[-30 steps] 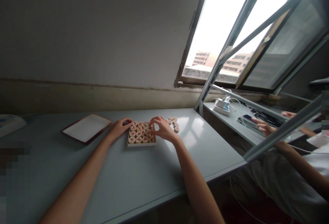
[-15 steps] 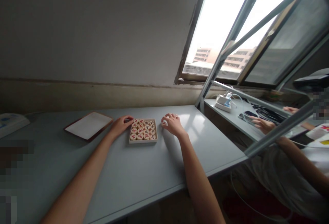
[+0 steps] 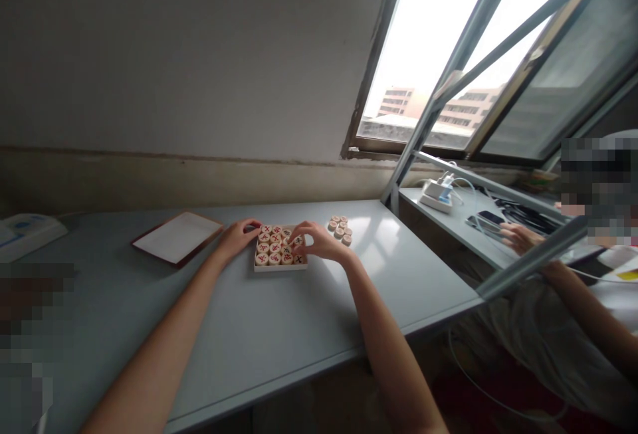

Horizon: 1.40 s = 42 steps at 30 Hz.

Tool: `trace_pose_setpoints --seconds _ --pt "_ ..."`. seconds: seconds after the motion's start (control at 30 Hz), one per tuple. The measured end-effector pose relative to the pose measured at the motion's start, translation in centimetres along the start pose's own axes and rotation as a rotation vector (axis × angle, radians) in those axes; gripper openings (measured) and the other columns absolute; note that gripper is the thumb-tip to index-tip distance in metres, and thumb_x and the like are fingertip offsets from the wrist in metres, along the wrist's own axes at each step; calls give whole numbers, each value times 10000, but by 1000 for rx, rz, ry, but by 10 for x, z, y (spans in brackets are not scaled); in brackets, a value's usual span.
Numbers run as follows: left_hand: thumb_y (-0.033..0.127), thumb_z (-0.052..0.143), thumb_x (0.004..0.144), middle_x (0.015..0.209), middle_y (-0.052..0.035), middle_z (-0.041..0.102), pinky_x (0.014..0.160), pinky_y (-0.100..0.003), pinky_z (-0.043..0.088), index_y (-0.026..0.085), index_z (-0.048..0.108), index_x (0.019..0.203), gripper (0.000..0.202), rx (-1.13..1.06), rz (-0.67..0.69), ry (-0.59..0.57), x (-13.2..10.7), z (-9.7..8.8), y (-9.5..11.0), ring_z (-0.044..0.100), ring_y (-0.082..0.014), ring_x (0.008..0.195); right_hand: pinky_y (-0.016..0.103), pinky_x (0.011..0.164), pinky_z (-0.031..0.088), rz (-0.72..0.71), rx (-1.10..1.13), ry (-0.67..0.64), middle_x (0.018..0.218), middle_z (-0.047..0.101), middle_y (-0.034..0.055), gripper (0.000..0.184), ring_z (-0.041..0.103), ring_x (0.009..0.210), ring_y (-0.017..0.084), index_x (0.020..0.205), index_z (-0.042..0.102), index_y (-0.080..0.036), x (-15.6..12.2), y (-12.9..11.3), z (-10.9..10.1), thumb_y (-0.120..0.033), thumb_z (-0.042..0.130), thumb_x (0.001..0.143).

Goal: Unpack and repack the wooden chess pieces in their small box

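A small shallow box [image 3: 279, 266] filled with round wooden chess pieces marked in red and black sits on the grey table [image 3: 249, 334]. My left hand [image 3: 237, 237] rests curled against the box's left edge. My right hand [image 3: 316, 242] hovers over the box's right side, its fingers pinched on a piece [image 3: 298, 240] at the top right corner. A small cluster of loose pieces [image 3: 340, 228] lies on the table just right of my right hand.
The box lid [image 3: 177, 236] lies upturned to the left. A white device [image 3: 27, 230] sits at the far left. At a second desk on the right, another person's hand [image 3: 517, 236] rests by a phone [image 3: 489, 218], cables and a power strip [image 3: 435, 193]. A window is open behind.
My right hand went right to the loose pieces half a second ago and has come back over the box with a piece pinched in its fingers. My left hand has stayed at the box.
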<state>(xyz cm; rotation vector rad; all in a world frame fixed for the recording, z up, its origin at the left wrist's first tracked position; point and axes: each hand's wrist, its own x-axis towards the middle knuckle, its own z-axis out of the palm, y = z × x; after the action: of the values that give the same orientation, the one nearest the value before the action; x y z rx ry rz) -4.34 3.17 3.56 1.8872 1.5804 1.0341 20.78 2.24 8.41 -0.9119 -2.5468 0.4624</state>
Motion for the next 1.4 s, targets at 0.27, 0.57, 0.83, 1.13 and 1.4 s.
trace_pose_setpoints --seconds 0.27,0.57,0.83,1.13,1.4 --pt "423 480 686 905 -45 655 784 -275 437 181 627 843 324 -1 15 23 1 2 -7 582 -198 853 322 881 345 -26 68 -188 1067 544 17 328 457 1056 203 1010 626 -299 1 -12 2 -179 615 705" --pt "453 475 686 906 -48 658 786 -276 432 176 627 842 353 13 -3 6 1 0 -2 582 -204 863 320 875 318 24 47 -119 1033 552 30 256 455 1030 201 925 630 -244 3 -8 8 -293 677 678" --pt "452 465 694 914 -45 657 764 -275 433 179 626 833 347 26 -17 1 0 0 0 582 -195 842 387 849 295 345 -253 67 978 535 44 221 445 972 222 831 624 -249 -21 21 -23 -440 581 728" --pt "454 466 693 916 -48 652 756 -276 437 177 622 844 353 23 -23 7 1 1 -2 577 -194 838 380 775 306 529 -474 18 1037 512 70 183 423 959 246 865 630 -262 -31 33 -28 -197 568 706" --pt "447 466 686 878 -45 656 729 -278 436 179 635 830 348 36 -24 24 1 1 -4 574 -184 786 371 816 316 371 -376 120 1033 501 56 218 419 984 224 953 602 -267 -15 25 -13 -196 570 749"
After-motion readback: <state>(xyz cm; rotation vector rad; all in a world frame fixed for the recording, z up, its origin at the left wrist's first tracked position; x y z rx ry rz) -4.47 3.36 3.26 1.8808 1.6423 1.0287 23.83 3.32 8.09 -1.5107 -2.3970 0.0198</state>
